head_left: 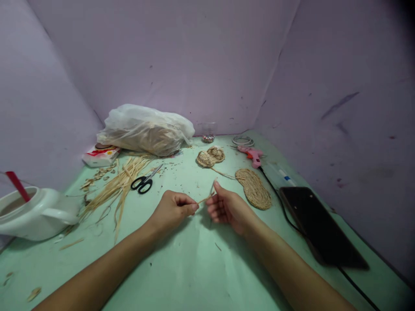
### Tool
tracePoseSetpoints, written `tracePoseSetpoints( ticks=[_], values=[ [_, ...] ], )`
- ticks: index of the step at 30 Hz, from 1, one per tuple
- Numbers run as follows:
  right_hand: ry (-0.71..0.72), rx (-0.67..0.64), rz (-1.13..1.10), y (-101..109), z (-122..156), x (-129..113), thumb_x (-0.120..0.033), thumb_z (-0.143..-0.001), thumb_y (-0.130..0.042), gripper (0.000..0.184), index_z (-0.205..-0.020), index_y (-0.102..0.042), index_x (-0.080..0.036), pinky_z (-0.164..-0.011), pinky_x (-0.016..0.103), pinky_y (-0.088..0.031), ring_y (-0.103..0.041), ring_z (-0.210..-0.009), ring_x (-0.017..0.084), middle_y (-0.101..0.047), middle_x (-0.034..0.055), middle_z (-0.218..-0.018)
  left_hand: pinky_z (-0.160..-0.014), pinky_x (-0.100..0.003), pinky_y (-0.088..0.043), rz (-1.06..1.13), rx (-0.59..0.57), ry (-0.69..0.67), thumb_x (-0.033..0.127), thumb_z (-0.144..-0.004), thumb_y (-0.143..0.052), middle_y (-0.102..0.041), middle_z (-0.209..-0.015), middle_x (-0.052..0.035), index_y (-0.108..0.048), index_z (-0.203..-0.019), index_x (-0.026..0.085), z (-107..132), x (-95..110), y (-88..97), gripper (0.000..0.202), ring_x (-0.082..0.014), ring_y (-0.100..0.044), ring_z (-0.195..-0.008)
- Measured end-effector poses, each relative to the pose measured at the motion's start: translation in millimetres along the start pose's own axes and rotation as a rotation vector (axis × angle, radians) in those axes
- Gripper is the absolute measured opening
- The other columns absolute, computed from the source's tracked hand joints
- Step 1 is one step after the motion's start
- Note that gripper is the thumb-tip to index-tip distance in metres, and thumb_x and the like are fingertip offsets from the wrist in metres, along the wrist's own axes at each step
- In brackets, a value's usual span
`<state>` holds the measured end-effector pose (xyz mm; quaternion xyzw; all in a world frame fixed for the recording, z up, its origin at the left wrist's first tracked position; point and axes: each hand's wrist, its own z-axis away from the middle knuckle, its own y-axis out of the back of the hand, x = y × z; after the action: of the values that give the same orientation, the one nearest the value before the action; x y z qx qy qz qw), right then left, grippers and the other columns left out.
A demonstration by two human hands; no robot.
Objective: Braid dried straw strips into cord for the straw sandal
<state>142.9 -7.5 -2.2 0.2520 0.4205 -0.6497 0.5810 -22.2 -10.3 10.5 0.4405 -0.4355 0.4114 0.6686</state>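
Observation:
My left hand (177,209) pinches a thin twisted cord (203,200) of dry straw-coloured fibre between thumb and forefinger, just above the green tabletop. The cord's other end runs into my right hand (230,209), whose fingers are curled while the thumb points up. A fine strand shows by that thumb; the exact grip is partly hidden. Behind the hands lie two coiled bundles of braided cord (210,156), with a tail trailing right. A flat woven sole shape (253,188) rests beyond my right hand. Black-handled scissors (145,179) lie half open beyond my left hand.
Loose fibre strips (125,179) spread at left, near a white watering pot (42,211) and a small box (101,156). A plastic bag (147,129) sits behind. At right are a pink glue gun (251,155), its black cable and a dark phone (320,224). Walls enclose the table.

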Motion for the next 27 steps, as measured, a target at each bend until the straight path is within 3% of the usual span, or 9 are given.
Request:
tracePoseSetpoints(
  ticks=[2, 4, 7, 9, 11, 16, 18, 21, 27],
  values=[
    [0.188, 0.144, 0.283, 1.4, 9.2, -5.4, -0.056, -0.071, -0.045, 0.048, -0.049, -0.054, -0.014, -0.036, 0.022, -0.032, -0.04, -0.033, 0.009, -0.047, 0.0007, -0.037, -0.044, -0.02, -0.027, -0.037, -0.055, -0.001, 0.027, -0.057, -0.062, -0.052, -0.047, 0.0001, -0.063, -0.058, 0.009, 0.7, 5.1, 6.1, 0.018, -0.0068, -0.038, -0.044],
    [0.639, 0.348, 0.49, 1.4, 20.3, -10.4, -0.047, -0.069, -0.054, 0.035, -0.051, -0.057, -0.017, -0.046, 0.023, -0.036, -0.045, -0.044, 0.011, -0.05, 0.0001, -0.044, -0.044, -0.02, -0.027, -0.076, -0.146, -0.029, 0.026, -0.057, -0.062, -0.051, -0.046, 0.0009, -0.062, -0.056, 0.01, 1.7, 11.4, 13.1, 0.016, -0.0067, -0.038, -0.044],
    [0.99, 0.155, 0.728, -4.0, 33.1, -10.6, -0.031, -0.073, -0.054, 0.015, -0.075, -0.066, -0.022, -0.071, 0.029, -0.038, -0.054, -0.075, 0.018, -0.064, 0.004, -0.077, -0.046, -0.019, -0.028, -0.105, -0.283, -0.085, 0.025, -0.057, -0.061, -0.049, -0.046, 0.0018, -0.062, -0.055, 0.011, 2.9, 19.9, 21.8, 0.014, -0.0066, -0.037, -0.045],
    [0.95, -0.032, 0.846, -10.0, 35.8, -5.3, -0.028, -0.074, -0.053, 0.015, -0.074, -0.067, -0.023, -0.07, 0.03, -0.038, -0.054, -0.069, 0.017, -0.064, 0.0028, -0.07, -0.045, -0.019, -0.028, -0.162, -0.334, -0.122, 0.025, -0.06, -0.059, -0.048, -0.047, 0.0022, -0.062, -0.058, 0.011, 3.6, 24.2, 26.7, 0.014, -0.0063, -0.036, -0.045],
    [0.8, -0.067, 0.829, -15.5, 34.6, 1.1, -0.029, -0.075, -0.052, 0.018, -0.066, -0.065, -0.021, -0.059, 0.027, -0.038, -0.053, -0.056, 0.014, -0.061, 0.0014, -0.058, -0.045, -0.019, -0.028, -0.283, -0.218, -0.215, 0.026, -0.06, -0.059, -0.051, -0.052, 0.0016, -0.065, -0.068, 0.013, 5.7, 29.2, 31.8, 0.016, -0.0067, -0.036, -0.046],
    [0.334, 0.029, 0.131, -24.5, 31.1, 6.1, -0.037, -0.069, -0.056, 0.022, -0.071, -0.06, -0.016, -0.046, 0.022, -0.041, -0.051, -0.042, 0.009, -0.059, -0.0002, -0.053, -0.053, -0.02, -0.032, -0.399, 0.571, -0.529, 0.028, -0.065, -0.057, -0.056, -0.064, -0.0007, -0.063, -0.068, 0.015, 23.9, 46.2, 37.6, 0.014, -0.0092, -0.042, -0.055],
    [0.225, -0.01, -0.073, -28.0, 31.3, 6.8, -0.038, -0.065, -0.061, 0.025, -0.075, -0.058, -0.015, -0.045, 0.022, -0.042, -0.052, -0.042, 0.009, -0.061, 0.0003, -0.055, -0.049, -0.021, -0.031, -0.326, 0.467, -0.408, 0.031, -0.065, -0.057, -0.051, -0.052, 0.0005, -0.06, -0.053, 0.014, 29.7, 47.7, 32.3, 0.02, -0.0088, -0.04, -0.05],
    [0.192, -0.042, -0.185, -34.1, 30.4, 12.4, -0.035, -0.061, -0.066, 0.027, -0.074, -0.058, -0.013, -0.049, 0.022, -0.045, -0.055, -0.045, 0.009, -0.063, 0.0028, -0.06, -0.045, -0.02, -0.028, -0.123, 0.108, -0.076, 0.034, -0.06, -0.06, -0.046, -0.043, 0.002, -0.059, -0.048, 0.012, 25.9, 38.0, 19.1, 0.024, -0.0073, -0.036, -0.045],
    [0.125, -0.085, -0.198, -39.9, 25.9, 26.6, -0.03, -0.06, -0.069, 0.024, -0.071, -0.061, -0.01, -0.054, 0.022, -0.045, -0.057, -0.052, 0.01, -0.064, 0.0056, -0.065, -0.039, -0.02, -0.011, 0.29, -0.024, 0.133, 0.034, -0.055, -0.066, -0.038, -0.039, 0.0074, -0.059, -0.065, 0.01, 3.0, 11.6, 9.1, 0.027, -0.0022, -0.021, -0.036]
  ],
)
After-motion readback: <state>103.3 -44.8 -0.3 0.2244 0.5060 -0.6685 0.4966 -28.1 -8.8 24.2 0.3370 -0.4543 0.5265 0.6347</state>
